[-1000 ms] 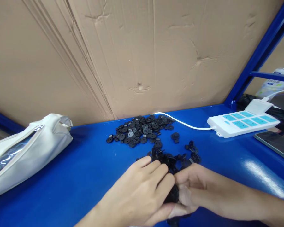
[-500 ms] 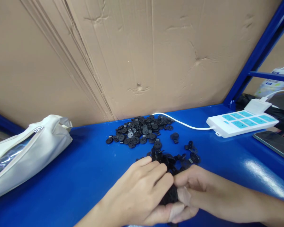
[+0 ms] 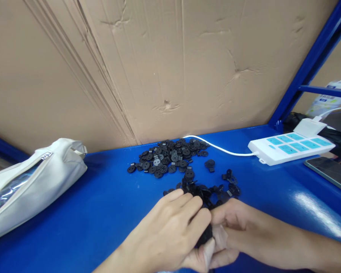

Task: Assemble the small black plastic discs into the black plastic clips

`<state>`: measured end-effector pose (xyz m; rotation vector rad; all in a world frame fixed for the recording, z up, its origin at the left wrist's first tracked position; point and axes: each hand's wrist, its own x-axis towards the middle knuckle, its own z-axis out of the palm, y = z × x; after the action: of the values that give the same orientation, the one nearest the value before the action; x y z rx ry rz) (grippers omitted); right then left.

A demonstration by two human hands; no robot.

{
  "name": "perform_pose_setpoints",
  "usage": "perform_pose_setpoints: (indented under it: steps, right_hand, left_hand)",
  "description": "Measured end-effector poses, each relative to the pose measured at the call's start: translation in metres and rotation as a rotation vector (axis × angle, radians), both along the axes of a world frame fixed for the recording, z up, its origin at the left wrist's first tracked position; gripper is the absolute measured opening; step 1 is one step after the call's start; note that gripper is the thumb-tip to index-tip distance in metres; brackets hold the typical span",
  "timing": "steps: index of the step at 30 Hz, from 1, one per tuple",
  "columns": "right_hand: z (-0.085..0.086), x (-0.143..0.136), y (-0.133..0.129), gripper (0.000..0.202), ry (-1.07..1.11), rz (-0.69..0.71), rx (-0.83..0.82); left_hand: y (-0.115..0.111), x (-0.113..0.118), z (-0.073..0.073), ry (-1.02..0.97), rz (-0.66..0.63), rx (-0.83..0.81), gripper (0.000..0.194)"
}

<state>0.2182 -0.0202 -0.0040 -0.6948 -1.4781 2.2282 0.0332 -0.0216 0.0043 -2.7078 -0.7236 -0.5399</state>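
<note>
My left hand (image 3: 173,227) is closed, back up, its fingers curled over a cluster of black parts (image 3: 205,235) at the bottom centre. From the right, my right hand (image 3: 238,227) meets it with bent fingers, pinching the same cluster. Pale coverings wrap some of the fingertips where the hands touch. Just beyond my hands lies a loose heap of small black parts (image 3: 199,189), partly hidden by my fingers. Farther back is a second pile of round black parts with holes (image 3: 170,155). What lies inside my palms is hidden.
A white pouch (image 3: 53,178) rests at the left of the blue table (image 3: 102,212). At right are a white power strip (image 3: 290,146) with its cable, a phone (image 3: 329,172) and a blue frame post (image 3: 309,60). Cardboard (image 3: 147,68) stands behind.
Both hands stay together at the black cluster. My left hand has shifted slightly right and its fingers have turned a little, covering more of the cluster.
</note>
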Motion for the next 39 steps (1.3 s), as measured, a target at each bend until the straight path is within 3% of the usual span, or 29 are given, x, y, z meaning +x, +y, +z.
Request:
perform_pose_setpoints:
  steps: [14,21,24,26,28,30,34,39]
  right_hand:
    - [0.000,-0.003,0.000,0.017,-0.040,-0.172,0.019]
    - [0.000,-0.003,0.000,0.015,0.075,-0.141,-0.070]
    - [0.001,-0.002,-0.001,0.024,0.120,-0.097,-0.064]
    - [0.000,-0.001,-0.003,0.033,0.095,-0.106,-0.024]
    - [-0.004,0.001,-0.003,0.043,-0.001,-0.203,0.094]
    - [-0.011,0.004,0.000,0.047,-0.175,-0.356,0.355]
    - [-0.021,0.010,0.010,0.047,-0.455,-0.494,0.962]
    - [-0.015,0.012,0.011,0.035,-0.493,-0.501,1.104]
  left_hand:
    - [-0.002,0.004,-0.006,0.119,0.101,-0.010,0.014]
    - [0.002,0.001,-0.005,-0.012,0.148,-0.054,0.029]
    - [0.001,-0.001,0.001,-0.048,0.151,-0.029,0.033]
    - [0.003,-0.004,0.008,-0.083,0.127,-0.104,0.035]
    - [0.009,-0.011,0.013,-0.155,0.119,-0.243,0.041]
    - [0.021,-0.023,0.014,-0.210,0.173,-0.332,0.044]
    - [0.055,-0.054,-0.001,-0.117,0.487,-0.270,0.027]
    - [0.077,-0.075,-0.023,0.029,0.519,-0.280,0.026]
